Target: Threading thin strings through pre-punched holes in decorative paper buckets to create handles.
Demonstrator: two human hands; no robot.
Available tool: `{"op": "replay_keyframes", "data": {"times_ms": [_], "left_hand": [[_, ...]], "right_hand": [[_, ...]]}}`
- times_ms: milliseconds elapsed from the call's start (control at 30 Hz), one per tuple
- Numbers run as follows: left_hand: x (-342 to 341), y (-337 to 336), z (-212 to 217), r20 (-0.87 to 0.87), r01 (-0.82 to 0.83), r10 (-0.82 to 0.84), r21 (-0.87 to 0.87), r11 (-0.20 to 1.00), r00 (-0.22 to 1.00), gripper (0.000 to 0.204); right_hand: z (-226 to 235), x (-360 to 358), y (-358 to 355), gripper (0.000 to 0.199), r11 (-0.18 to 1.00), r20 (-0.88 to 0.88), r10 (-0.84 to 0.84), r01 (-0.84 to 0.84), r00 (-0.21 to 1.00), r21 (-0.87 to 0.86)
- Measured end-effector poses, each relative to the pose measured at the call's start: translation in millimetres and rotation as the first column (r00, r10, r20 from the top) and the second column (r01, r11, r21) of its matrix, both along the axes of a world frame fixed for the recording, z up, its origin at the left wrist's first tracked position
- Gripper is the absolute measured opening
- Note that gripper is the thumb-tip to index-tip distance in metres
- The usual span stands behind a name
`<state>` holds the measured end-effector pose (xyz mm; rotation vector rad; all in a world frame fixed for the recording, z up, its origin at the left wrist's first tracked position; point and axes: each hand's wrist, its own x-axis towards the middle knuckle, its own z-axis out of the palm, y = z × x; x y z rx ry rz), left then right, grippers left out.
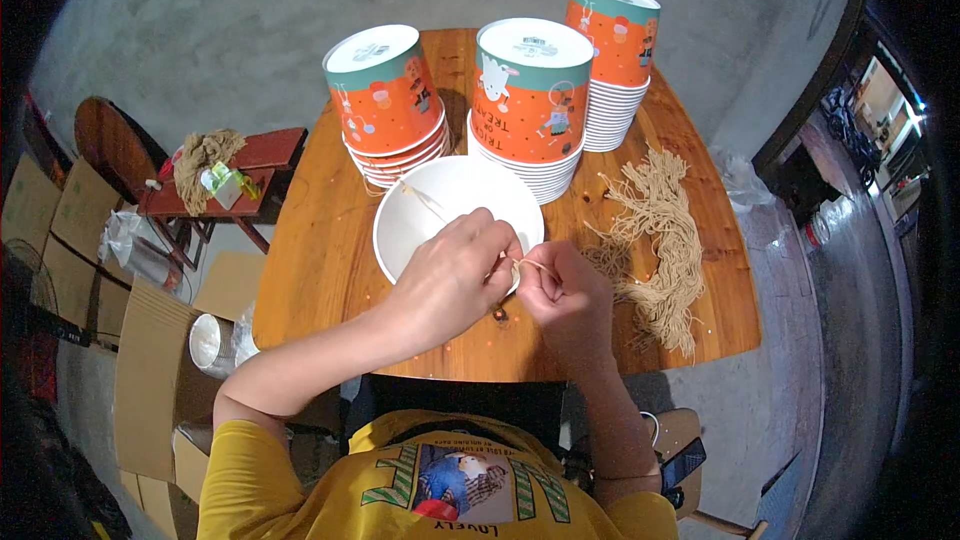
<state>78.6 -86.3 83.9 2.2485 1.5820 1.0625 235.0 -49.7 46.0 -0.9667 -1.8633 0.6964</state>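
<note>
A white paper bucket [440, 202] stands open side up on the wooden table [310, 270] right in front of me. My left hand [455, 275] grips its near rim. Beside it, my right hand [565, 295] pinches a thin tan string [535, 266] at that rim. Another string strand [425, 202] runs across the inside of the bucket. A loose heap of tan strings [660, 240] lies on the table to the right of my right hand.
Three stacks of upside-down orange and teal buckets [388, 105], [528, 100], [612, 60] stand at the table's far side. A small red stool [255, 165] with more string and packets sits left. Cardboard boxes [150, 360] line the floor at left; a chair [685, 460] is behind right.
</note>
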Motion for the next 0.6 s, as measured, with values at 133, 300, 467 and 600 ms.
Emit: {"op": "replay_keyframes", "data": {"times_ms": [133,300,467,600], "left_hand": [[1.0,0.2,1.2,0.092,-0.009,0.021,-0.135,0.991,0.996,0.008],[-0.2,1.5,0.2,0.259,0.022,0.042,-0.239,0.971,0.965,0.006],[-1.2,3.2,-1.2,0.319,0.069,0.027,-0.284,0.956,0.947,0.010],[0.4,4.3,1.1,0.363,0.095,0.026,-0.311,0.946,0.931,0.016]], "right_hand": [[0.7,-0.8,-0.8,0.010,1.000,0.010,-0.008,0.008,1.000,-0.002],[-2.2,-1.3,-0.2,0.010,1.000,0.016,-0.006,0.005,1.000,0.025],[-2.2,-0.3,-2.1,0.010,1.000,0.006,-0.016,0.016,1.000,0.003],[-4.2,-0.8,-1.9,0.011,0.998,-0.042,-0.062,0.062,0.997,-0.002]]}}
